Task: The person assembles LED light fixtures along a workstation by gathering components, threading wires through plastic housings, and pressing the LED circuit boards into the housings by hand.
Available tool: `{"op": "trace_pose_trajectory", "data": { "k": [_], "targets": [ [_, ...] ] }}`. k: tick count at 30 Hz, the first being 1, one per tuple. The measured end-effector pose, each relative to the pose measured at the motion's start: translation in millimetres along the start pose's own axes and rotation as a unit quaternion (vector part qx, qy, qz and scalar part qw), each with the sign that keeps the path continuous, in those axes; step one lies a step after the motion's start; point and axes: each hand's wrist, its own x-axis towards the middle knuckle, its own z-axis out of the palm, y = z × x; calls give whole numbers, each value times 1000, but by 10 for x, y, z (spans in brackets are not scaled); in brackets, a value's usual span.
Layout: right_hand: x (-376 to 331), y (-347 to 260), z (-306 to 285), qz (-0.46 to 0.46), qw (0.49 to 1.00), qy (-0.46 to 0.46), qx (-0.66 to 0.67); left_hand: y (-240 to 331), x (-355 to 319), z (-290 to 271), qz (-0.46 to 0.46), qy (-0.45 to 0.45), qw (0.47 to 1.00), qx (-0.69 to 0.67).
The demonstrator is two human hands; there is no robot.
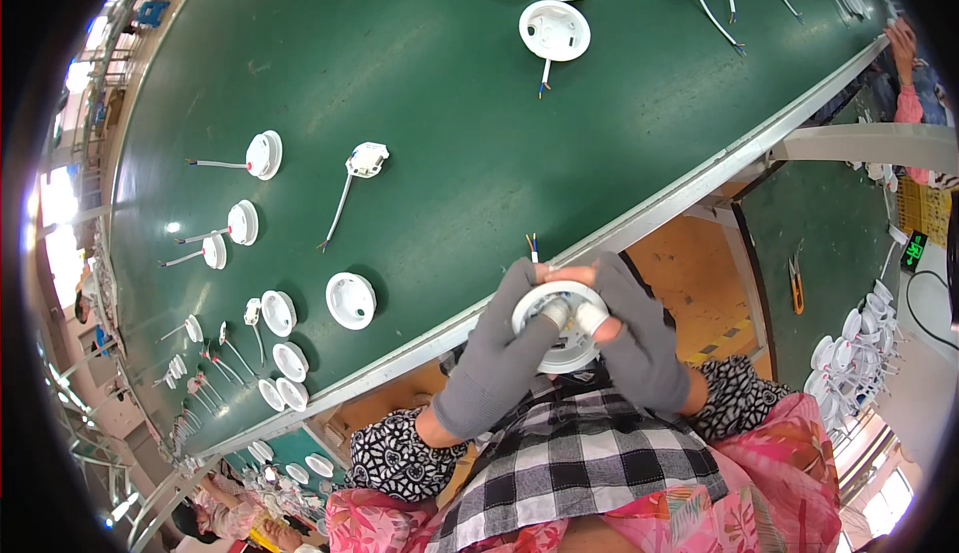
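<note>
Between my hands is a round white lamp housing (571, 356), held above my lap at the edge of the green work surface. Both hands wear grey fingerless gloves. My left hand (496, 353) grips the housing's left side, its thumb pressed inside the bowl. My right hand (641, 333) wraps the right side, with a white-covered thumb also pushing inside. Beyond my fingertips a short cable (533, 247) with bare coloured wire ends sticks out. What lies under my thumbs is mostly hidden.
On the green surface (430, 83) lie a white housing (351, 301), a wired module (368, 160) and several more lamp parts. A metal rail (659, 215) edges it. At right are an orange cutter (796, 285) and piled white lamps (849, 348). Another person's hand (902, 48) touches the far right edge.
</note>
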Motion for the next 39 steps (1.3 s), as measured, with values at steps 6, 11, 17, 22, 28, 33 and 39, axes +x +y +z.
{"op": "trace_pose_trajectory", "data": {
  "k": [6,11,17,22,28,33,39],
  "targets": [
    [33,-30,2,56,984,-23,165,-7,-3,-97,13,-44,997,-65],
    [21,-40,-41,97,986,-24,135,-13,-72,-99,22,-47,998,-38],
    [84,-117,-150,128,989,-65,40,-54,-94,-149,19,-66,997,-41],
    [80,-133,-144,136,987,-76,43,-87,-109,-156,23,-64,997,-38],
    [62,-107,-89,87,993,-80,29,-65,-122,-156,-27,-39,999,8],
    [59,-96,-60,59,995,-79,23,-161,-94,-226,12,-57,998,16],
    [65,-47,-75,47,995,-87,29,-151,-112,-251,27,-70,996,48]
  ]
}}
